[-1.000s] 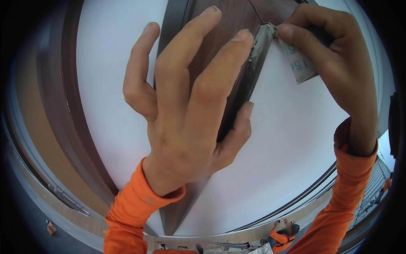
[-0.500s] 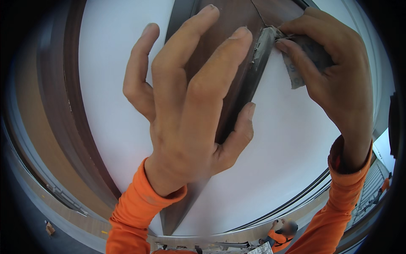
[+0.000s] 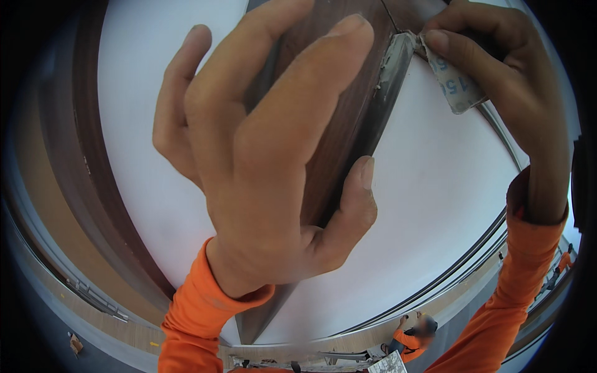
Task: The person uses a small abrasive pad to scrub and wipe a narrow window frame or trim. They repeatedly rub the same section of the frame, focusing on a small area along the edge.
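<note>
My left hand point(image 3: 261, 155) is spread over a dark brown wooden frame point(image 3: 339, 133), its fingers stretched out and apart, with nothing held. The thumb reaches toward the frame's dark edge on the right. A rough grey filler patch point(image 3: 398, 53) covers the corner at the frame's joint, where a thin dark seam runs up. Beside that corner, my right hand point(image 3: 497, 59) pinches a folded piece of sandpaper point(image 3: 457, 90) between thumb and fingers. Its pale printed back faces me and one end touches the filled corner.
White panels point(image 3: 435, 180) lie on both sides of the frame. Far below, a person in orange point(image 3: 410, 342) is on the floor near the lower edge, by a pale board point(image 3: 387, 362). A small brown object point(image 3: 75, 343) rests on the grey floor at lower left.
My right hand has shifted slightly up and right, turning the sandpaper so more of its printed back shows. My left hand has moved a little left and looks larger.
</note>
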Demonstrator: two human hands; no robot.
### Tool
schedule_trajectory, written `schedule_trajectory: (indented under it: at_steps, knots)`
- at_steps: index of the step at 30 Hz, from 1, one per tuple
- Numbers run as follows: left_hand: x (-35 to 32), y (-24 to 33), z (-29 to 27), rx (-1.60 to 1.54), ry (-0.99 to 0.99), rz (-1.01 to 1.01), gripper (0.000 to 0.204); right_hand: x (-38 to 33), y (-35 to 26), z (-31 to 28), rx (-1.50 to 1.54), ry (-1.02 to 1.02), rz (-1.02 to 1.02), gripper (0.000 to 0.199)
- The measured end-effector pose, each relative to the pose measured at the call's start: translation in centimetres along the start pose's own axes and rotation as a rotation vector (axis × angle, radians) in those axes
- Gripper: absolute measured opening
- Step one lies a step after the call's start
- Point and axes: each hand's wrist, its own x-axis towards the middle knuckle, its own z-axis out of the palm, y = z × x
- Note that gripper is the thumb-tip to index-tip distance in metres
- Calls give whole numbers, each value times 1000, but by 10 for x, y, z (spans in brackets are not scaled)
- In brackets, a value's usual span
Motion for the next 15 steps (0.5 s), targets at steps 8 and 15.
schedule_trajectory:
  at_steps: [8, 15]
  knots:
    - [6, 19, -6, 108, -98, -92, 78, -10, -13, 21, -277, 155, -138, 17]
    - [3, 15, -4, 70, -72, -66, 79, -14, -22, 17, -385, 147, -177, 15]
